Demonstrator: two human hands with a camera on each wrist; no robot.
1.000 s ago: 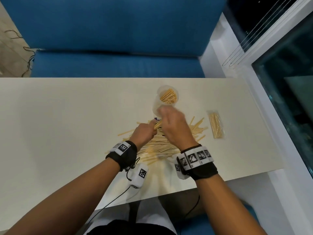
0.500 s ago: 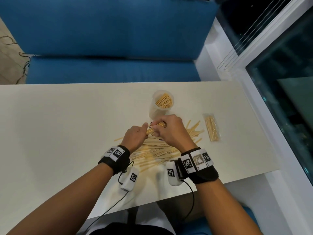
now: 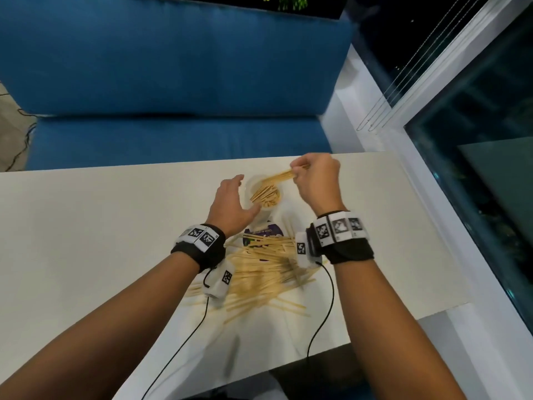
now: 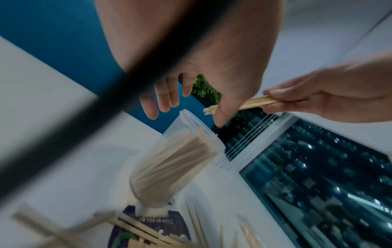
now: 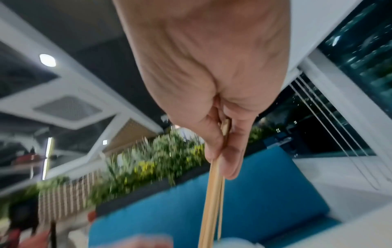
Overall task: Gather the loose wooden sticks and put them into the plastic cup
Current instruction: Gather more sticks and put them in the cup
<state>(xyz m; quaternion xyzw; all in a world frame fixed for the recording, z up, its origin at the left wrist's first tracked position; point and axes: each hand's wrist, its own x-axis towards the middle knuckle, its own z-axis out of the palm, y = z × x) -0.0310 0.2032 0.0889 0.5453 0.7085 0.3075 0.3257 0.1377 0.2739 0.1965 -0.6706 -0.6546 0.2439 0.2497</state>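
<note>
A clear plastic cup (image 3: 264,194) partly filled with wooden sticks stands on the white table (image 3: 101,241), on a purple round print (image 3: 266,233). My left hand (image 3: 245,194) is open with spread fingers around the cup's left side; I cannot tell whether it touches. My right hand (image 3: 297,170) pinches a small bundle of sticks (image 3: 278,178) slanted over the cup's mouth. The left wrist view shows the cup (image 4: 180,159) below the held bundle (image 4: 254,102). In the right wrist view the bundle (image 5: 212,201) hangs from my pinching fingers (image 5: 229,161). A pile of loose sticks (image 3: 268,269) lies between my wrists.
A blue sofa (image 3: 173,82) runs along the table's far edge. A white window frame (image 3: 389,157) and dark glass (image 3: 490,197) border the right side. Black cables (image 3: 328,298) hang from both wrist cameras over the near table edge.
My right hand has lifted the bundle from the pile up over the cup. My left hand has let go of the bundle and opened beside the cup.
</note>
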